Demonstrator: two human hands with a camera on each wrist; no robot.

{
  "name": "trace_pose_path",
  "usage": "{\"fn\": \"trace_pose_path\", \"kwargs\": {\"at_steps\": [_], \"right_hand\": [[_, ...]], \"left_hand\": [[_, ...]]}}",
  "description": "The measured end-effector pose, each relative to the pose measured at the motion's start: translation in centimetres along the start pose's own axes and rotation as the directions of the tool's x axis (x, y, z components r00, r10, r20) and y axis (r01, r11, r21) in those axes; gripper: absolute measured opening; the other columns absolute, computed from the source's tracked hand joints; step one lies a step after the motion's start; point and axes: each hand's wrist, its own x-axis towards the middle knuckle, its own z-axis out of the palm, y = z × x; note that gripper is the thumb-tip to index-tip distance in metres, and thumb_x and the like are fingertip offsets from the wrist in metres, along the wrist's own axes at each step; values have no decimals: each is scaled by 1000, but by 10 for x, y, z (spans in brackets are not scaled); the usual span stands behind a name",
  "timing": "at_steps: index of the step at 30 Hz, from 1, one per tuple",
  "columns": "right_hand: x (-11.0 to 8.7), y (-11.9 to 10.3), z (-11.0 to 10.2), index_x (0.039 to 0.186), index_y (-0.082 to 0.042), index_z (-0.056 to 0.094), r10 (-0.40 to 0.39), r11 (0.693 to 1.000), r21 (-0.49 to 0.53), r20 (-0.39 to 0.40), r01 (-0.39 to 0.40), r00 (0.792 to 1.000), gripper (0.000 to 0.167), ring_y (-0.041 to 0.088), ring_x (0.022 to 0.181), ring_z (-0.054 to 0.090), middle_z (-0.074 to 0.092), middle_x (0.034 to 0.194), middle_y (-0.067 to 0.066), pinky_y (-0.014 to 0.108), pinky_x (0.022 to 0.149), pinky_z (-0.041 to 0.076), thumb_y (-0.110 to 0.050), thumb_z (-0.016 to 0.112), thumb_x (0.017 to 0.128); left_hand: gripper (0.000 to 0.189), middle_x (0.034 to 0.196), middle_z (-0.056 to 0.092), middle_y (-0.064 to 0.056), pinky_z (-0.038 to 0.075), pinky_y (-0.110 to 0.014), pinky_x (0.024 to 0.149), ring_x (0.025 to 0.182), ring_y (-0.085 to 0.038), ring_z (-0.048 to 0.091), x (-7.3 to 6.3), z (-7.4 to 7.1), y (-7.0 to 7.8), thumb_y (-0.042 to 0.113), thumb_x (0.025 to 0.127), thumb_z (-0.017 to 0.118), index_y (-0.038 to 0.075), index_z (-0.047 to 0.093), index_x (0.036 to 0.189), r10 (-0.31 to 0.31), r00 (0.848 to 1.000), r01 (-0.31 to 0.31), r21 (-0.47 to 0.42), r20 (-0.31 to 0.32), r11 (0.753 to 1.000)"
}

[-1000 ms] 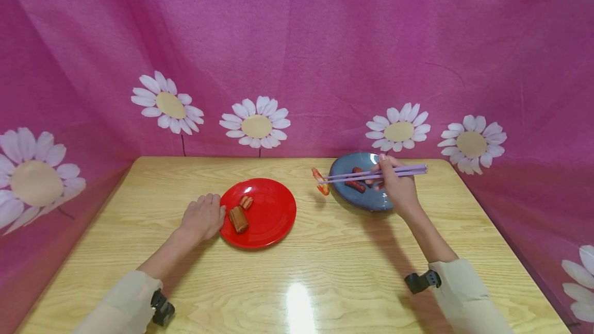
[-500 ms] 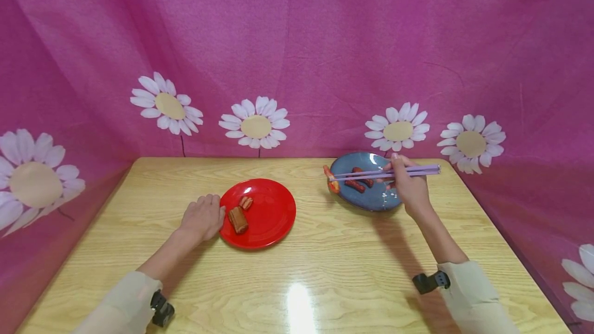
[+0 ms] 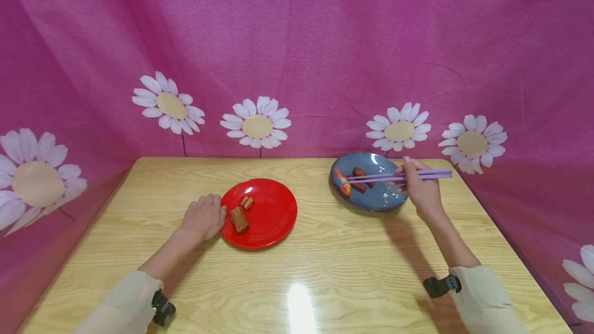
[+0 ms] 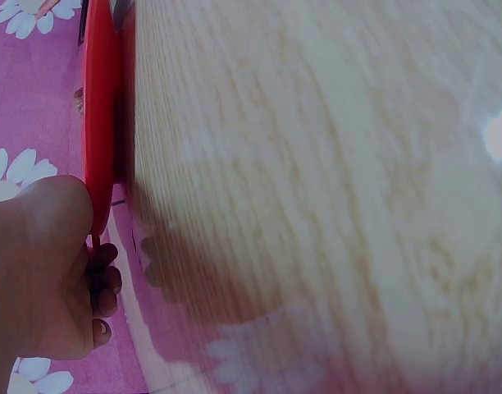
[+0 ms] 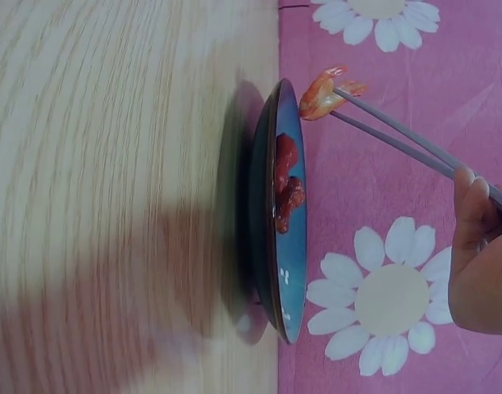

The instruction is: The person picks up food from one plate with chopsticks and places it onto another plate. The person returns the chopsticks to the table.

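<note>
My right hand (image 3: 421, 189) grips a pair of purple chopsticks (image 3: 431, 173). Their tips pinch an orange-and-white shrimp (image 5: 321, 94), held over the left part of the blue plate (image 3: 371, 202). On that plate lie dark red, glossy pieces of food (image 5: 285, 164). My left hand (image 3: 202, 218) pinches the left rim of a red plate (image 3: 274, 220), with the thumb above and the fingers curled beneath, as the left wrist view shows. A brown ridged block of food (image 3: 239, 219) and a small brown piece (image 3: 247, 202) rest on the red plate near that hand.
Both plates stand on a light wooden table (image 3: 325, 262), the blue one at the back right. A pink cloth (image 3: 297, 55) with large white daisies hangs behind the table and along its sides.
My right hand has moved right with the chopsticks, carrying the shrimp from left of the blue plate to over it. The left hand and red plate have stayed in place.
</note>
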Motion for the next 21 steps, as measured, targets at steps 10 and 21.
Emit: {"fn": "trace_pose_path", "kwargs": {"at_steps": [10, 21], "right_hand": [[-2, 3, -16, 83, 2, 65, -7, 1000, -9, -2, 7, 1000, 39, 11, 62, 70, 69, 68, 1, 23, 49, 52, -28, 53, 104], [-6, 7, -27, 82, 1, 66, 9, 1000, 28, -26, -8, 1000, 35, 8, 59, 69, 70, 70, 2, 22, 47, 51, -23, 53, 104]], "left_hand": [[22, 84, 47, -10, 41, -42, 71, 85, -31, 50, 2, 3, -1, 20, 101, 47, -1, 48, 97, -1, 1000, 1, 9, -11, 1000], [21, 82, 46, -10, 42, -43, 71, 83, -32, 50, 1, 2, 0, 19, 101, 47, -1, 48, 95, 7, 1000, -7, 5, -21, 1000]]}}
